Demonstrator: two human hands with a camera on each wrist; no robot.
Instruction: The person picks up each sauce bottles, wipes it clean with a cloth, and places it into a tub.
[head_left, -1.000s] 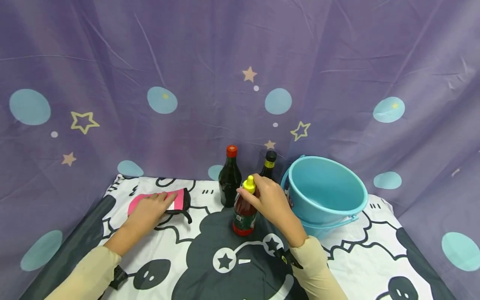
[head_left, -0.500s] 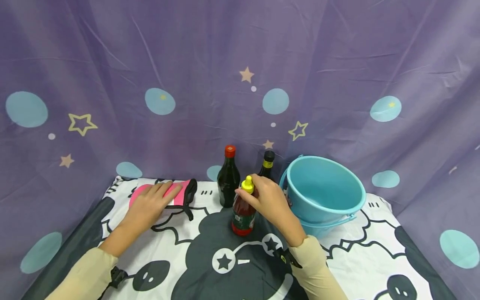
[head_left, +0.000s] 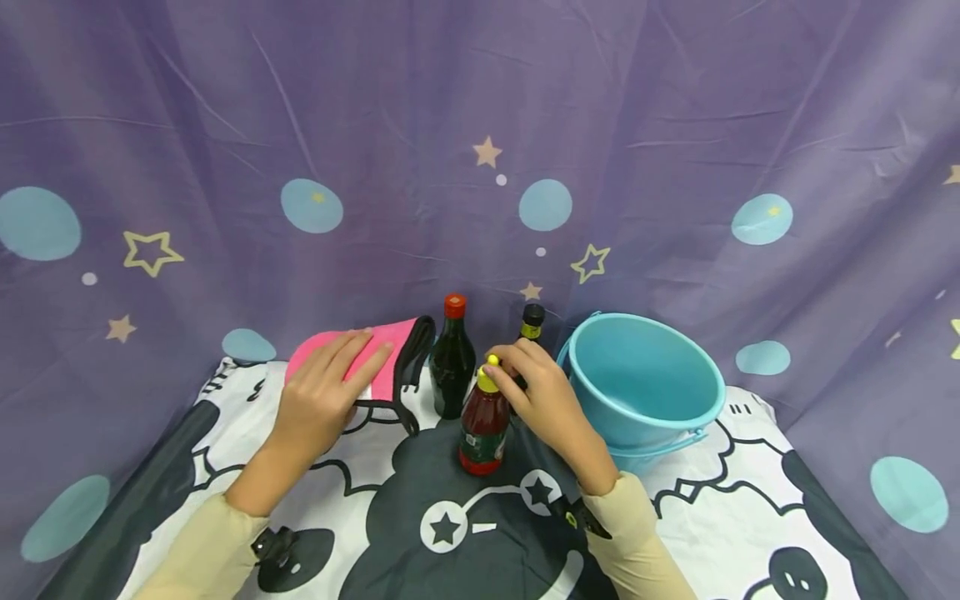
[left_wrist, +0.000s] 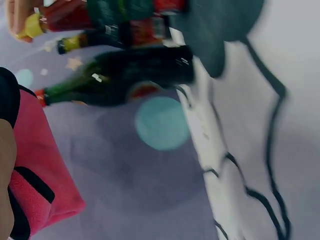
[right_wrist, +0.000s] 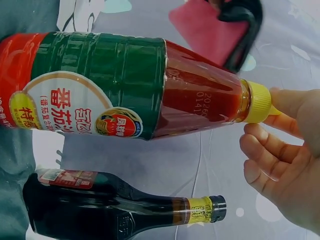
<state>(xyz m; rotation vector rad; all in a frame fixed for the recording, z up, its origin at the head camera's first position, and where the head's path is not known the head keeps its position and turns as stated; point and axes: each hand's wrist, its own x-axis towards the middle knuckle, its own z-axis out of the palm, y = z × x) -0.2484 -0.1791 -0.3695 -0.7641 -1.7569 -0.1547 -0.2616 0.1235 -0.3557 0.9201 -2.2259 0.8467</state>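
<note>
My right hand (head_left: 551, 400) pinches the yellow tip of the cap on a ketchup bottle (head_left: 482, 429), thumb and forefinger at the nozzle; the other fingers are bent (right_wrist: 265, 155). The bottle stands upright on the sheep-print cloth, its green and red label plain in the right wrist view. At the left, my left hand (head_left: 322, 396) holds a pink fabric piece with black trim (head_left: 397, 358), raised off the cloth and leaning towards a dark bottle with a red cap (head_left: 452, 367). In the left wrist view the pink fabric (left_wrist: 42, 160) looks folded; most of that hand is out of frame.
Behind the ketchup stands another dark bottle, black-capped with a yellow neck band (right_wrist: 115, 207). A light blue bucket (head_left: 600, 408) with a handle is just right of my right hand. A purple curtain (head_left: 420, 125) hangs at the back edge.
My left hand has lifted the pink fabric piece and moved it right, closer to the red-capped bottle. My right hand stays at the ketchup cap, its bottle still in place.
</note>
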